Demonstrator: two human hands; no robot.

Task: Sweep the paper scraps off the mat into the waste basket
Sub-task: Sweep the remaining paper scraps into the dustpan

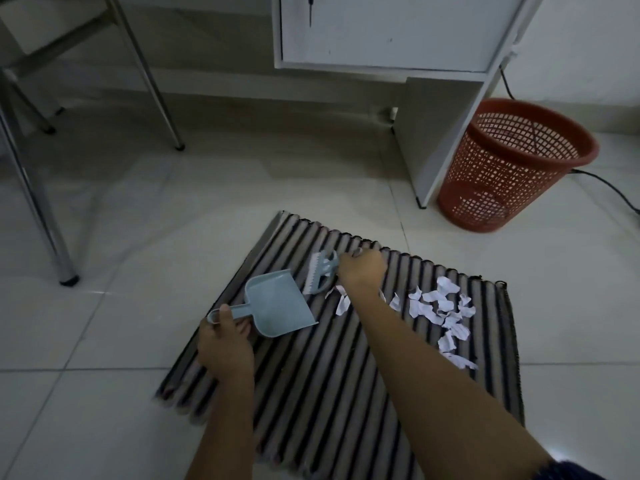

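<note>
A striped mat lies on the tiled floor. Several white paper scraps are scattered over its right part, and a few lie close to my right wrist. My left hand is shut on the handle of a pale blue dustpan, which rests on the mat's left side. My right hand is closed on the handle of a small pale blue hand brush, whose white bristles touch the mat just right of the pan. An orange mesh waste basket stands on the floor beyond the mat's far right corner.
A white cabinet stands at the back, its side panel right beside the basket. Metal chair legs rise at the left. A black cable runs across the floor to the right of the basket.
</note>
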